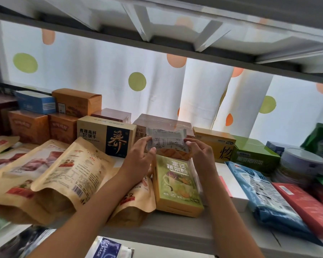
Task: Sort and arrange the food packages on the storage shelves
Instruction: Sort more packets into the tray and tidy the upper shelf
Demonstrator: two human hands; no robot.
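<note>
Both hands hold one small white snack packet (167, 139) with a printed label, above the middle of the shelf (175, 229). My left hand (139, 155) pinches its left end and my right hand (199, 152) pinches its right end. Orange food shows at the packet's lower edge. Directly below it lies a green and yellow box (177, 185). Behind the packet stands a brown box (162, 123), partly hidden by it.
Kraft pouches (63, 170) lie at the left, with orange and tan boxes (104, 135) behind them. On the right are a yellow box (215, 143), a green box (254, 155), a blue bag (265, 196), a red packet (304, 203) and tins (302, 162). A dotted curtain (157, 86) hangs behind.
</note>
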